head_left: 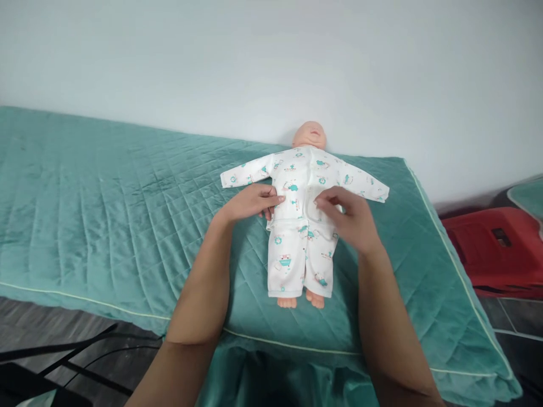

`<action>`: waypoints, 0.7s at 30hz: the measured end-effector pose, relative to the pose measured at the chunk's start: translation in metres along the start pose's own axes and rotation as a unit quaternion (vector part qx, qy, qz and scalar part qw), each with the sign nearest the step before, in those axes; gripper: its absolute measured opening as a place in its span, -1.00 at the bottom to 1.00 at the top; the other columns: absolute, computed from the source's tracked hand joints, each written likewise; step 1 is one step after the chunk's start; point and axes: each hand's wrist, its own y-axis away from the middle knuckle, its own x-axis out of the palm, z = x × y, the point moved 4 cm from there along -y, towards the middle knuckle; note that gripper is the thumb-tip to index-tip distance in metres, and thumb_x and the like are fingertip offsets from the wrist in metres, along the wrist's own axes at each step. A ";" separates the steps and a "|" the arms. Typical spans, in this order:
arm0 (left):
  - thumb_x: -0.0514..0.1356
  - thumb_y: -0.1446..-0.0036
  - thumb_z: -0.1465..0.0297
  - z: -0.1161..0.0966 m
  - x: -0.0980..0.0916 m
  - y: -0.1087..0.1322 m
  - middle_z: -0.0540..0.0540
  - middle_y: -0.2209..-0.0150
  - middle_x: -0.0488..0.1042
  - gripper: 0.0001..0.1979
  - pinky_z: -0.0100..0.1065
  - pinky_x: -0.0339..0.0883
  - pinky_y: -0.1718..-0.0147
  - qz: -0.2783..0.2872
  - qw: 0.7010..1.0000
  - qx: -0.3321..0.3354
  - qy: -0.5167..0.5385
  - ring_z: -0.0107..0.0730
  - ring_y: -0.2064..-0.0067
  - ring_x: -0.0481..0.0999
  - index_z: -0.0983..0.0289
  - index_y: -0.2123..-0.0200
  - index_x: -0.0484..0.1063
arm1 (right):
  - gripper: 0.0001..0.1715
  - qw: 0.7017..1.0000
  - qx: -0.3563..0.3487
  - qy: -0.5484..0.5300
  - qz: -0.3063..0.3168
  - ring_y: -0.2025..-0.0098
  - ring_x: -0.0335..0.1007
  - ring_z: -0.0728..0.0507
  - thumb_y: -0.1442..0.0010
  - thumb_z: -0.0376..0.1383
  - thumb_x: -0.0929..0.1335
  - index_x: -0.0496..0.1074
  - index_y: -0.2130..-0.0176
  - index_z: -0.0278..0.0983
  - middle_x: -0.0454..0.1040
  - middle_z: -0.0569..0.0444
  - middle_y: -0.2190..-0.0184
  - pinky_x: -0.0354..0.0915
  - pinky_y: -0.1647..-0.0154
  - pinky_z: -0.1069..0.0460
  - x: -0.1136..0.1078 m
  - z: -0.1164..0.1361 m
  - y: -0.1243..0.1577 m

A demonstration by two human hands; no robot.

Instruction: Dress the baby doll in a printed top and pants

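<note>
A baby doll (310,134) lies on its back, dressed in a white printed shirt (292,169) and matching trousers (285,265). Its arms are spread and its feet stick out of the trouser legs. My left hand (254,202) rests at the shirt's side near the waist, thumb stretched over the fabric and fingers loosely bent beside it. Over the other half of the shirt, my right hand (350,217) has its thumb and forefinger pinched together at the front panel near the hem. The fabric between those fingertips is mostly hidden.
The doll lies on a green quilted bed cover (127,226) against a white wall (169,62). A red plastic object (496,249) stands off the bed's right end. Black metal bars (80,345) and a cable are at lower left, above a dark floor.
</note>
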 end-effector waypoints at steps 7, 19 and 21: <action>0.15 -0.26 0.07 0.005 0.027 0.048 0.00 0.49 0.40 -0.56 -0.44 0.20 0.41 0.061 0.993 0.038 -0.098 -0.48 0.42 0.37 0.29 0.50 0.41 | -0.83 0.992 0.091 0.009 -0.082 0.27 0.39 -0.08 -0.27 -0.19 0.35 0.45 0.22 -0.24 0.47 0.09 0.30 0.29 0.28 0.03 0.000 -0.041 0.057; 0.14 -0.25 0.30 -0.021 0.107 0.148 0.08 0.07 0.36 -0.77 -0.30 0.33 0.23 -0.022 0.964 0.072 -0.256 -0.35 0.22 0.44 0.20 0.04 0.28 | -0.80 0.954 -0.079 0.199 0.210 0.00 0.34 -0.26 -0.25 -0.37 0.39 0.39 0.10 -0.24 0.48 -0.06 0.10 0.30 -0.02 -0.14 0.032 0.050 0.125; 0.11 -0.28 0.28 -0.019 0.116 0.151 0.09 0.09 0.34 -0.83 -0.28 0.33 0.23 -0.043 0.958 0.079 -0.272 -0.33 0.23 0.41 0.20 0.11 0.27 | -0.86 0.935 -0.078 0.284 0.198 0.03 0.34 -0.30 -0.26 -0.40 0.35 0.40 0.14 -0.26 0.48 -0.11 0.12 0.28 0.04 -0.15 0.043 0.055 0.129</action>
